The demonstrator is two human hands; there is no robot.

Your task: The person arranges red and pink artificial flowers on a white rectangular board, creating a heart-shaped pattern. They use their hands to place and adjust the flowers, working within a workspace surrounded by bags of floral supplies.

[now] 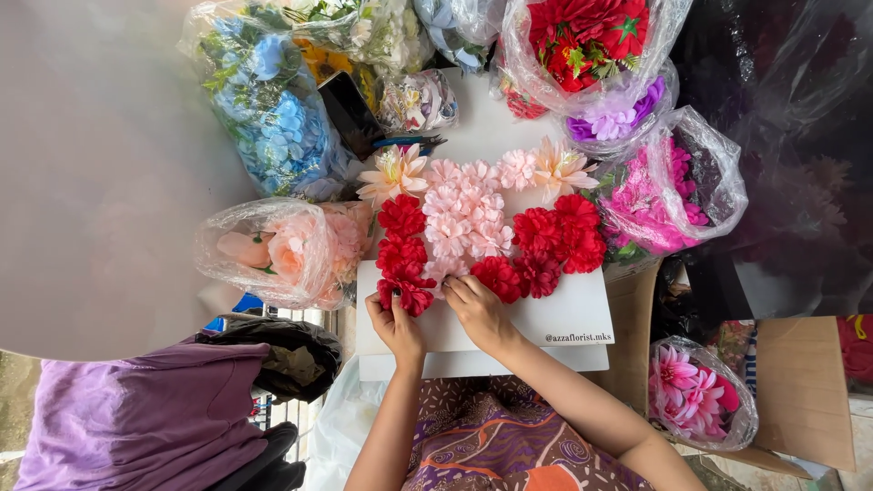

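A white foam board [564, 314] lies in front of me, partly covered with artificial flowers. Red flowers [555, 238] line its sides and lower edge, pale pink flowers [464, 214] fill the middle, and peach dahlias [393, 173] sit at the top. My left hand [397, 325] pinches a red flower [409, 293] at the lower left of the arrangement. My right hand [479, 309] presses its fingertips on the board just beside it, under the pink flowers.
Plastic bags of artificial flowers ring the board: blue [273, 109], peach [277, 250], red [587, 36], purple [614, 123], magenta [655, 195] and pink [696, 391]. A dark phone [347, 111] lies at the top left. Cardboard boxes [800, 382] stand right, purple cloth [136, 418] lower left.
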